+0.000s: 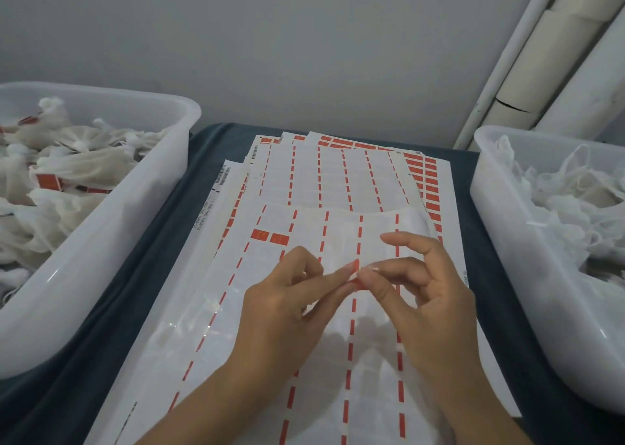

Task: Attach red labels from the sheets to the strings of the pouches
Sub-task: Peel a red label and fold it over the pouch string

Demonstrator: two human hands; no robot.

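Across the bench (pixel 162 275), a dark blue cloth covered the top and carried everything else. At the left edge stood a large translucent white tub (pixel 111 228) heaped with gauzy white pouches (pixel 77 164), several of them showing red labels among the folds. At the right edge stood a second white tub (pixel 507 275) holding loose white pouches (pixel 558 187) and tangled strings, with no red visible among them. Between the two tubs lay a fanned stack of label sheets (pixel 338 174), mostly stripped to white backing crossed by dashed red lines; the far sheets (pixel 427 180) kept a column of red labels along the right side. The nearest sheet (pixel 257 326) lay on top, its far right corner curling upward, and two red labels (pixel 270 237) remained on it in the upper left area, side by side.

Above that nearest sheet, the left hand (pixel 287 302) and the right hand (pixel 419 295) met at their fingertips. Both pinched one small red label (pixel 354 277) between thumb and forefinger, the left from the left side and the right from the right, while the right hand's other fingers spread upward. Whether a string ran through the label could not be told.
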